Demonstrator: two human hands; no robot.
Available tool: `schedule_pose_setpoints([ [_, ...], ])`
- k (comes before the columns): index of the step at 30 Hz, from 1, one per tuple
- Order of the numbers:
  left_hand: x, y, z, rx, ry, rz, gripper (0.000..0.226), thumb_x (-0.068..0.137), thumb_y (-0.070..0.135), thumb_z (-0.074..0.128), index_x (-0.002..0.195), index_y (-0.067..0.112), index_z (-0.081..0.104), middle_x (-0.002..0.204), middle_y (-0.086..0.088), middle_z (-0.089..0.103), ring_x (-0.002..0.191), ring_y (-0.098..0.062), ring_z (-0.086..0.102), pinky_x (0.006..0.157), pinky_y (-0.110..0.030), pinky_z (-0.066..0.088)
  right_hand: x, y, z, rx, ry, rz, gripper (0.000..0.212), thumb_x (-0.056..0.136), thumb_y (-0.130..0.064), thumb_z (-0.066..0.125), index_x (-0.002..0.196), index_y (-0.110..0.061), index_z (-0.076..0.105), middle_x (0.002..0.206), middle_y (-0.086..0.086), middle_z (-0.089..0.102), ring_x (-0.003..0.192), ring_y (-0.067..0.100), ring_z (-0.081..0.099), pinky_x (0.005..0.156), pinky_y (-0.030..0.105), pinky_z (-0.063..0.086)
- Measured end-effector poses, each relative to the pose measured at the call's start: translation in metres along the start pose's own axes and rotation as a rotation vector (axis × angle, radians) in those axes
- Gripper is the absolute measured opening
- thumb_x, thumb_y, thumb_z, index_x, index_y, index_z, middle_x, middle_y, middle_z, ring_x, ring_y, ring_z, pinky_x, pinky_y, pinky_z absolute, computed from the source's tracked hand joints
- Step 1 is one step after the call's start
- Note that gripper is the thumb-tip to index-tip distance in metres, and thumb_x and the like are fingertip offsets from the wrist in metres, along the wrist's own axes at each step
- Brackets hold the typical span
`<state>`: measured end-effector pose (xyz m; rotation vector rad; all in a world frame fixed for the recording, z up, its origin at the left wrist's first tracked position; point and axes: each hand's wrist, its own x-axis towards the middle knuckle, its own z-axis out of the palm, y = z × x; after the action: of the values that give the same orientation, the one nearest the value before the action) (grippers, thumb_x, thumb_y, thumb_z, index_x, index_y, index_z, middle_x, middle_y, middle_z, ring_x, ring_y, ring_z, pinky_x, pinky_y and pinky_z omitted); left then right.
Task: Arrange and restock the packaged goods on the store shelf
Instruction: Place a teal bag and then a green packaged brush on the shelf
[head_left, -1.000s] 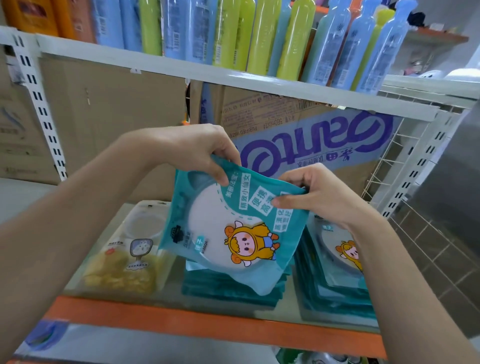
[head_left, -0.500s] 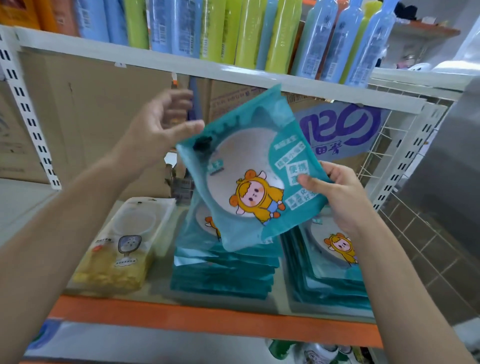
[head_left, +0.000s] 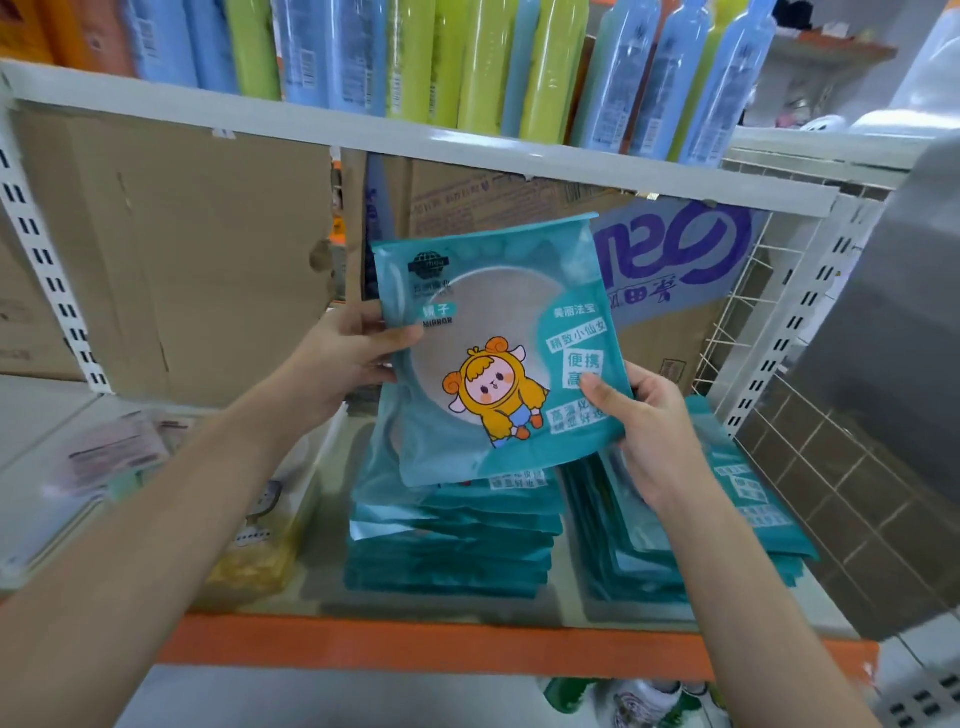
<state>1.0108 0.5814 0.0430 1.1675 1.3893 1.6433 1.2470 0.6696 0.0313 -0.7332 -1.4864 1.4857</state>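
I hold a teal mirror packet (head_left: 498, 348) with a cartoon sheep upright above the shelf, its front facing me. My left hand (head_left: 348, 358) pinches its left edge, thumb on the front. My right hand (head_left: 644, 415) grips its lower right corner, thumb on the printed text. Directly under the packet lies a stack of the same teal packets (head_left: 452, 540) on the shelf (head_left: 415, 649). A second stack of teal packets (head_left: 727, 514) lies to the right, partly hidden by my right hand and forearm.
A clear packet with yellow contents (head_left: 260, 551) lies left of the stacks. Cardboard boxes (head_left: 182, 249) fill the shelf's back. Blue and green bottles (head_left: 467, 62) stand on the upper shelf. A white wire grid (head_left: 748, 312) closes the right side.
The packet has been turned upright and squared to face me. My left hand, free and open half a second ago, now pinches its left edge. My right hand slid to the lower right corner.
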Motion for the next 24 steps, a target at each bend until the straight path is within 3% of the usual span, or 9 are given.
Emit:
schedule_pose_setpoints([
  [6, 0.02, -0.005, 0.01, -0.038, -0.045, -0.065, 0.02, 0.081, 0.003, 0.063, 0.098, 0.012, 0.066, 0.083, 0.005, 0.073, 0.074, -0.011, 0.069, 0.063, -0.023, 0.057, -0.007, 0.004, -0.01, -0.198, 0.069, -0.018, 0.02, 0.08, -0.015, 0.066, 0.099, -0.015, 0.06, 0.098, 0.005, 0.071, 0.088, 0.024, 0.07, 0.075, 0.044, 0.057],
  [11, 0.033, -0.019, 0.029, 0.001, -0.073, -0.085, 0.023, 0.075, 0.007, 0.069, 0.097, 0.014, 0.067, 0.092, 0.0, 0.072, 0.086, -0.019, 0.067, 0.076, -0.034, 0.056, -0.012, 0.011, -0.029, -0.232, 0.116, 0.015, 0.024, 0.078, -0.01, 0.068, 0.097, -0.022, 0.06, 0.093, -0.001, 0.072, 0.085, 0.019, 0.07, 0.069, 0.036, 0.059],
  [15, 0.037, -0.028, 0.061, 0.074, -0.096, -0.117, 0.022, 0.079, 0.007, 0.068, 0.098, 0.018, 0.065, 0.085, 0.007, 0.07, 0.069, -0.003, 0.067, 0.054, -0.013, 0.051, -0.02, 0.018, -0.059, -0.304, 0.123, 0.076, 0.038, 0.074, -0.008, 0.073, 0.104, -0.025, 0.057, 0.101, 0.0, 0.07, 0.089, 0.02, 0.069, 0.074, 0.041, 0.058],
  [19, 0.044, -0.034, 0.104, 0.116, -0.133, -0.195, 0.032, 0.08, 0.005, 0.067, 0.11, 0.013, 0.061, 0.094, 0.0, 0.067, 0.069, -0.003, 0.066, 0.051, -0.012, 0.051, -0.025, 0.023, -0.1, -0.341, 0.128, 0.129, 0.042, 0.075, -0.01, 0.073, 0.111, -0.022, 0.055, 0.104, 0.001, 0.069, 0.089, 0.019, 0.069, 0.072, 0.038, 0.059],
  [21, 0.045, -0.042, 0.125, 0.09, -0.119, -0.244, 0.037, 0.079, 0.0, 0.067, 0.114, 0.009, 0.059, 0.096, -0.005, 0.067, 0.073, -0.009, 0.066, 0.054, -0.017, 0.054, -0.027, 0.026, -0.12, -0.368, 0.133, 0.135, 0.038, 0.077, -0.01, 0.071, 0.108, -0.025, 0.055, 0.1, -0.003, 0.068, 0.086, 0.017, 0.069, 0.066, 0.032, 0.059],
  [24, 0.045, -0.052, 0.154, 0.104, -0.09, -0.302, 0.048, 0.08, -0.001, 0.066, 0.125, 0.005, 0.052, 0.099, -0.008, 0.066, 0.086, -0.02, 0.065, 0.068, -0.027, 0.057, -0.025, 0.029, -0.15, -0.379, 0.125, 0.146, 0.03, 0.079, -0.014, 0.07, 0.101, -0.03, 0.058, 0.096, -0.005, 0.069, 0.081, 0.014, 0.07, 0.067, 0.033, 0.059],
])
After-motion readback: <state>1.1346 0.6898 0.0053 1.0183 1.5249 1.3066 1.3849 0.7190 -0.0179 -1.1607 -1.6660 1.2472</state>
